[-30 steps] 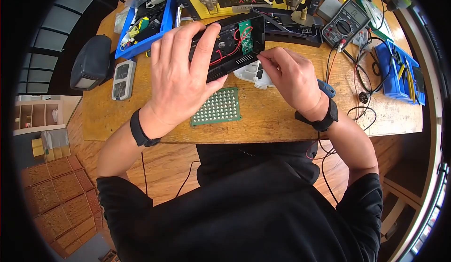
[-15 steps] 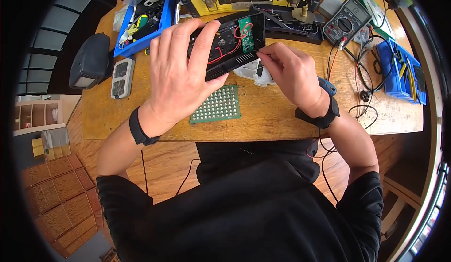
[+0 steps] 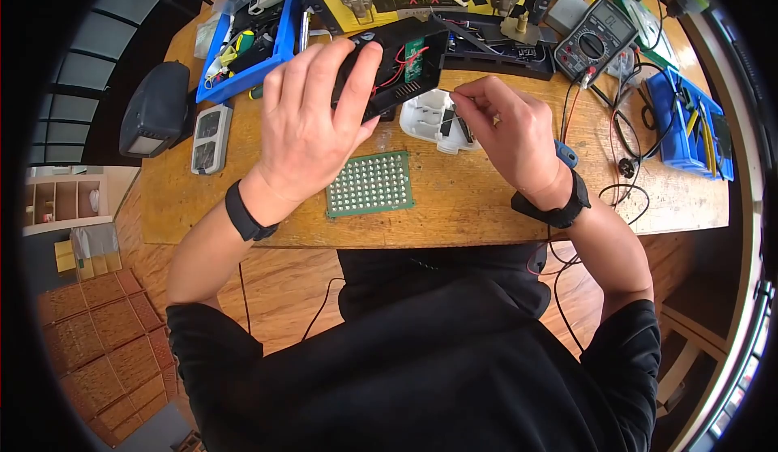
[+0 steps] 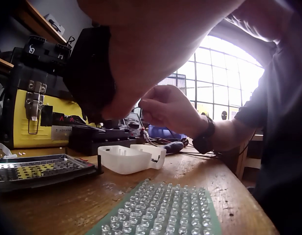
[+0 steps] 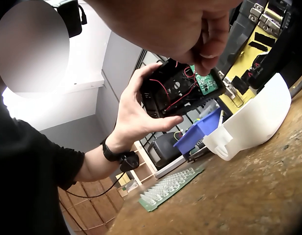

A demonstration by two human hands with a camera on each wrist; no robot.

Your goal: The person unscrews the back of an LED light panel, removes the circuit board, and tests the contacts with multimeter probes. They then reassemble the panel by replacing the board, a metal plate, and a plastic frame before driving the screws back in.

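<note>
My left hand (image 3: 308, 124) grips a black plastic housing (image 3: 433, 51), tilted above the table, its open side showing a green circuit board (image 3: 414, 61) and red wires (image 5: 183, 100). To its right, my right hand (image 3: 510, 132) is apart from the housing, with thumb and index finger pinched together. A thin dark piece (image 4: 140, 112) shows at its fingertips; its kind is too small to tell. A small pale metallic bit shows among the curled fingers. On the table below lie a white plastic case (image 3: 423, 120) and a green board with rows of clear LEDs (image 3: 370, 183).
A yellow and black toolbox (image 3: 413, 2) stands at the back. Blue bins (image 3: 284, 47) of tools sit left and right. A multimeter (image 3: 596, 40) with trailing leads lies at back right. At left are a grey-white box (image 3: 211, 138) and a dark device (image 3: 154, 108).
The housing has shifted slightly left and tilted. My right hand has come away from the housing's corner, its fingers still pinched, and the white case shows more.
</note>
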